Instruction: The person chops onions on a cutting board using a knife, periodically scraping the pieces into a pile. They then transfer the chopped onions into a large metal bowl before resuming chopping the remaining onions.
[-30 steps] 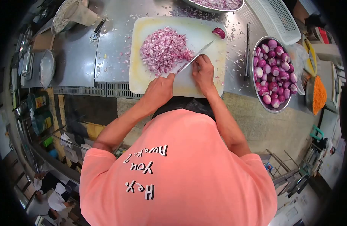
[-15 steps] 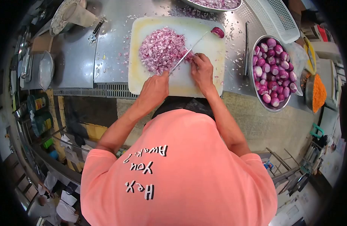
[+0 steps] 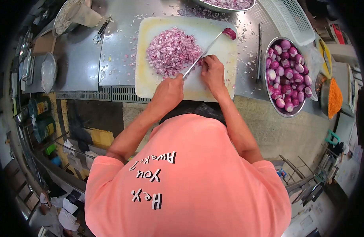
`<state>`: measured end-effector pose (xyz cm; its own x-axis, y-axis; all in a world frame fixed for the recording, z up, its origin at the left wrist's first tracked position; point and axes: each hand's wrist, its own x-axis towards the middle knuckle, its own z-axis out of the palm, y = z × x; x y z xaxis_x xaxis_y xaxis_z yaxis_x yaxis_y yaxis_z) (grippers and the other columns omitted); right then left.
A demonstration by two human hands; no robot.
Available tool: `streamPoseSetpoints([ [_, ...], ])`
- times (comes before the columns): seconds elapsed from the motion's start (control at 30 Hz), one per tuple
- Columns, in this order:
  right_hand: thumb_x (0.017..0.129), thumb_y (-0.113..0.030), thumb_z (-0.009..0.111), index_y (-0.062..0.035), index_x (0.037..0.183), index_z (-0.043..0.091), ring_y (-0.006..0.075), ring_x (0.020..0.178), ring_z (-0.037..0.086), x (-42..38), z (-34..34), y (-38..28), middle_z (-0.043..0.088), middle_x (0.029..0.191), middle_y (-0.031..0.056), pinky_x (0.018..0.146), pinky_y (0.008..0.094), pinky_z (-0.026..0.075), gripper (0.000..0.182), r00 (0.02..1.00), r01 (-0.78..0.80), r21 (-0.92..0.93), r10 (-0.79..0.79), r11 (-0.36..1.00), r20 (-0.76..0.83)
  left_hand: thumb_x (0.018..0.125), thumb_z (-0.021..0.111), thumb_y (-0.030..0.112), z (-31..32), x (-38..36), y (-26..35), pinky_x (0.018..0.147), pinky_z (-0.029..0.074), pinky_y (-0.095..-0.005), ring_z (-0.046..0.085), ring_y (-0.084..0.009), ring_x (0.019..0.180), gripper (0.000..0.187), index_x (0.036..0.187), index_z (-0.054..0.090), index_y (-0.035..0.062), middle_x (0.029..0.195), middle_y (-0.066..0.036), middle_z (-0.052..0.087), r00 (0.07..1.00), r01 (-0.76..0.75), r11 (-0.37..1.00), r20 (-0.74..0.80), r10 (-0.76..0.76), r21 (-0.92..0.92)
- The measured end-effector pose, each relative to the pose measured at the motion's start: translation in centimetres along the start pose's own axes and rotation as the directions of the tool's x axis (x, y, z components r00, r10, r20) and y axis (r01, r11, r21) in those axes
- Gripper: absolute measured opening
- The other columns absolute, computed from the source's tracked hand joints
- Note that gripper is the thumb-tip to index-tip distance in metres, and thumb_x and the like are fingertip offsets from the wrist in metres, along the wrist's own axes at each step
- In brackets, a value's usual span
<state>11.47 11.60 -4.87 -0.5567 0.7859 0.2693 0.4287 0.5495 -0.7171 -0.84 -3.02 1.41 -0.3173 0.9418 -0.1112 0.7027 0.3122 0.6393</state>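
My left hand (image 3: 169, 91) is closed round the handle of a knife (image 3: 201, 56), whose blade slants up and right across the white cutting board (image 3: 213, 89). The blade tip lies close to a cut piece of red onion (image 3: 229, 33) at the board's far right corner. My right hand (image 3: 212, 73) has its fingers curled and pressed together beside the blade, on a bit of red onion that they mostly hide. Left of the blade, a heap of chopped red onion (image 3: 170, 51) covers much of the board.
A steel bowl (image 3: 264, 81) of peeled red onions stands at the right, near a white plastic basket (image 3: 298, 23) and an orange heap (image 3: 334, 98). Another bowl (image 3: 225, 10) of chopped onion is at the back. A small black-handled tool (image 3: 103, 28) lies left on the steel counter (image 3: 81, 59).
My left hand and the knife have shifted to the right, bringing the blade tip nearer the onion piece at the corner. My right hand has barely moved.
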Motion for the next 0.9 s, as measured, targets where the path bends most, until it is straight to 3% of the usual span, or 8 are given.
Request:
streamPoseSetpoints([
  [0.37, 0.077, 0.006, 0.06, 0.0033, 0.085, 0.064, 0.0407, 0.078, 0.06, -0.4, -0.4, 0.5, 0.061, 0.086, 0.0196, 0.071, 0.0455, 0.049, 0.009, 1.0, 0.004, 0.04, -0.004, 0.999, 0.005, 0.091, 0.055, 0.009, 2.5, 1.2, -0.3, 0.06, 0.043, -0.0554, 0.059, -0.049, 0.069, 0.014, 0.093, 0.055, -0.0048, 0.069, -0.03, 0.058, 0.999, 0.013, 1.0, 0.032, -0.013, -0.01],
  [0.53, 0.077, 0.005, 0.061, 0.0012, 0.085, 0.064, 0.0386, 0.08, 0.06, -0.1, -0.8, 0.8, 0.062, 0.087, 0.0173, 0.073, 0.045, 0.049, 0.009, 1.0, 0.027, 0.071, -0.028, 0.997, 0.013, 0.092, 0.055, 0.01, -0.5, 0.1, 0.9, 0.059, 0.043, -0.0553, 0.06, -0.0488, 0.069, 0.016, 0.093, 0.055, -0.0056, 0.066, -0.03, 0.057, 1.0, 0.023, 1.0, 0.007, -0.023, -0.013],
  [0.6, 0.076, 0.004, 0.061, -0.0009, 0.085, 0.064, 0.0365, 0.082, 0.061, -0.1, -1.2, 0.9, 0.063, 0.088, 0.0148, 0.074, 0.0439, 0.05, 0.01, 0.987, 0.156, -0.044, -0.155, 0.987, 0.035, 0.092, 0.054, 0.011, 0.1, -0.2, 0.3, 0.059, 0.043, -0.0553, 0.059, -0.0489, 0.068, 0.017, 0.093, 0.055, -0.0059, 0.065, -0.029, 0.057, 0.999, 0.042, 0.999, 0.006, -0.042, -0.007],
  [0.73, 0.076, 0.003, 0.062, -0.0021, 0.086, 0.064, 0.0351, 0.084, 0.061, -0.4, -1.2, 0.1, 0.064, 0.088, 0.0137, 0.074, 0.043, 0.05, 0.011, 0.991, 0.079, -0.125, -0.065, 0.989, 0.117, 0.092, 0.054, 0.01, 0.0, -0.5, 0.4, 0.06, 0.043, -0.0553, 0.058, -0.0496, 0.068, 0.016, 0.092, 0.055, -0.0057, 0.065, -0.029, 0.057, 0.997, 0.07, 0.997, -0.013, -0.07, -0.023],
  [0.9, 0.076, 0.003, 0.063, -0.0009, 0.086, 0.064, 0.0385, 0.078, 0.061, -0.7, -0.4, 0.2, 0.062, 0.083, 0.0173, 0.07, 0.0451, 0.05, 0.011, 0.995, 0.04, -0.025, -0.037, 0.999, 0.087, 0.093, 0.054, 0.01, 1.5, -0.7, 0.2, 0.06, 0.043, -0.0554, 0.059, -0.0492, 0.068, 0.015, 0.091, 0.054, -0.0049, 0.065, -0.029, 0.057, 0.997, 0.068, 0.998, 0.028, -0.068, 0.006],
])
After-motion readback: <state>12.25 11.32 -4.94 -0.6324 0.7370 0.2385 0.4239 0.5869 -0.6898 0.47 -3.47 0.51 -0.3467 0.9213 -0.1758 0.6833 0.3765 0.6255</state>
